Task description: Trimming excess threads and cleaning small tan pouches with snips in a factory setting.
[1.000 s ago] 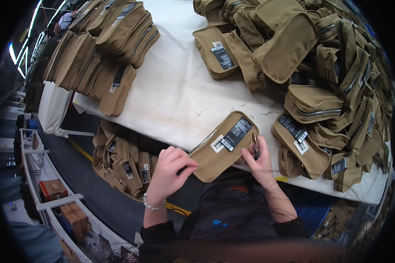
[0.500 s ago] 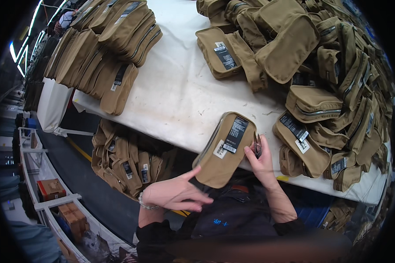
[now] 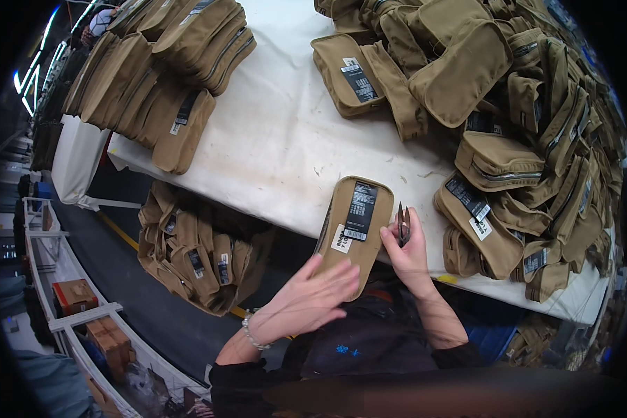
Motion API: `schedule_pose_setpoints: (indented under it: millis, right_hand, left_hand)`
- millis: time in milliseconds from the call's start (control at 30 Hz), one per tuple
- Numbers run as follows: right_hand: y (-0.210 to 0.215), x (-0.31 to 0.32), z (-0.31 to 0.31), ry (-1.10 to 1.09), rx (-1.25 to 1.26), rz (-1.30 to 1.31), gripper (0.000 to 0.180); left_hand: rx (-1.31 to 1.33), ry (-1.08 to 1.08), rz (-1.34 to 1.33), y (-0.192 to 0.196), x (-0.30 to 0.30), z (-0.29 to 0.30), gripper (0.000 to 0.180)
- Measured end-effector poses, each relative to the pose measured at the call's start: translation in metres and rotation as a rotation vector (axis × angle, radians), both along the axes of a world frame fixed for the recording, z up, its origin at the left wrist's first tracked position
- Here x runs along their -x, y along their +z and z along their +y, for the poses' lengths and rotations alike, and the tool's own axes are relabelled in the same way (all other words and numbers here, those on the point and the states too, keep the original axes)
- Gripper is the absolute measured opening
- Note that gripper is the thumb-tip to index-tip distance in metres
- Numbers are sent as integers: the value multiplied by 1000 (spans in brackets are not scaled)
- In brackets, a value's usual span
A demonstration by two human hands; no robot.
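Observation:
A tan zippered pouch (image 3: 361, 209) with a black tag and a white label lies in front of me, its near end over the table edge. My left hand (image 3: 318, 291) rests across the pouch's near end, fingers stretched out and slightly blurred, gripping nothing. In my right hand (image 3: 409, 254) I hold a pair of thread snips (image 3: 403, 224), blades pointing away from me. The right thumb is beside the pouch's right edge; whether it touches cannot be seen clearly.
A large heap of similar pouches (image 3: 460, 76) covers the table's right side. Neat rows of pouches (image 3: 181, 49) stand at the far left of the white table (image 3: 272, 132). Below the edge, a container of pouches (image 3: 205, 258) stands on the floor, near a shelf with cardboard boxes (image 3: 75, 297).
The pouch has turned more upright in view. My left hand has moved right, onto its near end. My right hand keeps the snips and has shifted slightly.

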State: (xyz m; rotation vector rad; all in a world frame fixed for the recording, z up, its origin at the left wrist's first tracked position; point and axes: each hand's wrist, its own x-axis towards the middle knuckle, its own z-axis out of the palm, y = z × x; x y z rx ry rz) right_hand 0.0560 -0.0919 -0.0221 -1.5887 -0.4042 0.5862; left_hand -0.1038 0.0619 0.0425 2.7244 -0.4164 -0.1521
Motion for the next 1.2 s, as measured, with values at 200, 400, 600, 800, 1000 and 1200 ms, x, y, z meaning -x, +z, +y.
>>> schedule_pose_setpoints:
  millis: [200, 400, 600, 800, 1000, 1200]
  right_hand:
    - [-2, -2, -1, -2, -4, -11, 17]
    - [-2, -1, 1, 10, -4, -16, 17]
    - [-3, -1, 2, -4, 7, -31, 17]
    - [-2, -1, 2, 1, 2, -14, 18]
    - [0, -4, 3, 8, -30, -9, 17]
    - [1, -13, 13, 31, -45, -54, 16]
  left_hand:
    - [994, -221, 369, -1, 18, 17, 18]
    - [213, 234, -163, -9, -3, -14, 18]
    - [133, 241, -122, -22, -6, -26, 14]
    - [38, 161, -146, -29, -10, -29, 8]
    - [-39, 183, -182, -28, -8, -26, 7]
    - [64, 226, -168, -25, -8, -16, 12]
